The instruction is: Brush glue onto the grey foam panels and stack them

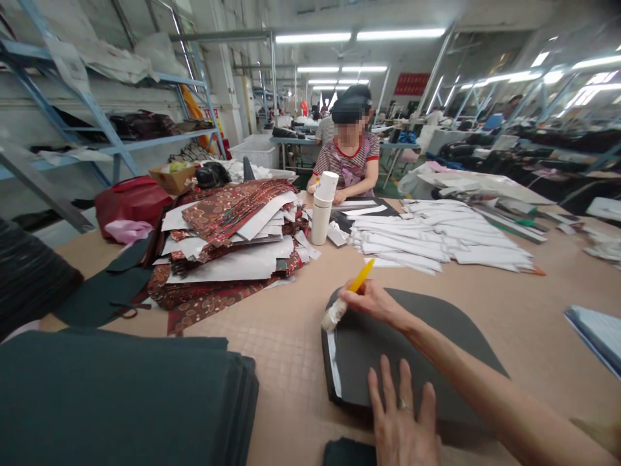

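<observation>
A stack of dark grey panels (446, 317) with rounded corners lies on the brown table (286, 349). My left hand (405, 414) rests flat on the near part of the top panel, fingers spread, a ring on one finger. My right hand (371, 301) is closed around a yellow-handled brush (361, 275). Its whitish, clotted head touches the panel's far left corner. A white strip (334, 364) runs along the panel's left edge, from below the brush head toward me.
Dark green panels (111, 395) are stacked at near left. Behind them are patterned pieces (233, 213) with white sheets, a cream bottle (320, 220) and white strips (436, 233). A person (347, 155) sits across the table. A notepad (596, 333) lies at right.
</observation>
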Motion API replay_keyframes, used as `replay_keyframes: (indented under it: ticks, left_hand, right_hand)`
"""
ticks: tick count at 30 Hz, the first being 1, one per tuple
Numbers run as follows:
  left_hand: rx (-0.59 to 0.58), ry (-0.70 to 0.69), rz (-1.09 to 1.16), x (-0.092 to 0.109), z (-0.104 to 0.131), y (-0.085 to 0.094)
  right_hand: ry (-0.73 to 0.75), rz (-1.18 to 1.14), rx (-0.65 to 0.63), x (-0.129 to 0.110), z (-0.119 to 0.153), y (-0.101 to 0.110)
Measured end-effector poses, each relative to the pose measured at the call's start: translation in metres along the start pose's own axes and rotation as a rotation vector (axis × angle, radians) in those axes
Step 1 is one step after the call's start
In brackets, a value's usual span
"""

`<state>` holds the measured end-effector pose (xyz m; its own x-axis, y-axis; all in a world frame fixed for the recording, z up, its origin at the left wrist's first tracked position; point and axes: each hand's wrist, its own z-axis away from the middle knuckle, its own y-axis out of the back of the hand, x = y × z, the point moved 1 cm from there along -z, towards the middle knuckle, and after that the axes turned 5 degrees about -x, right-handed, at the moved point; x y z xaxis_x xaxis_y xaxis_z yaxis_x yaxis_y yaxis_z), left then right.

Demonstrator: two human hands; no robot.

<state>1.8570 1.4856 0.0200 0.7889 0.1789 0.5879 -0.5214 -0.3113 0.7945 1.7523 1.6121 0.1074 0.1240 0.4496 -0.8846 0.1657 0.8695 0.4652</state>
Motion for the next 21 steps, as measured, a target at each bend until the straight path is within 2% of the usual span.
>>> replay_keyframes:
  ticks: [4,7,9,11,14,16,21]
  left_hand:
    - [0.071,-0.021,-0.031,-0.006,-0.002,-0.012]
    - [0.166,-0.016,-0.076,-0.01,-0.003,-0.029]
    - [0.235,-0.023,-0.119,-0.012,-0.004,-0.039]
    - [0.305,-0.003,-0.158,-0.013,-0.004,-0.046]
    - [0.376,0.03,-0.199,-0.013,-0.003,-0.047]
    - [0.394,0.017,-0.227,-0.013,-0.002,-0.044]
    - [0.39,-0.013,-0.324,-0.015,-0.002,-0.038]
  right_hand:
    - [-0.014,0.012,0.249,0.016,-0.025,0.035]
    - [-0.02,0.022,0.37,0.018,-0.021,0.059]
    - [-0.008,0.018,0.386,0.014,-0.015,0.067]
    - [0.017,0.012,0.308,0.008,-0.013,0.069]
    - [0.048,0.033,0.057,0.002,-0.017,0.068]
    - [0.047,0.068,-0.052,0.003,-0.02,0.073]
    - [-0.005,0.121,-0.021,0.019,-0.008,0.109]
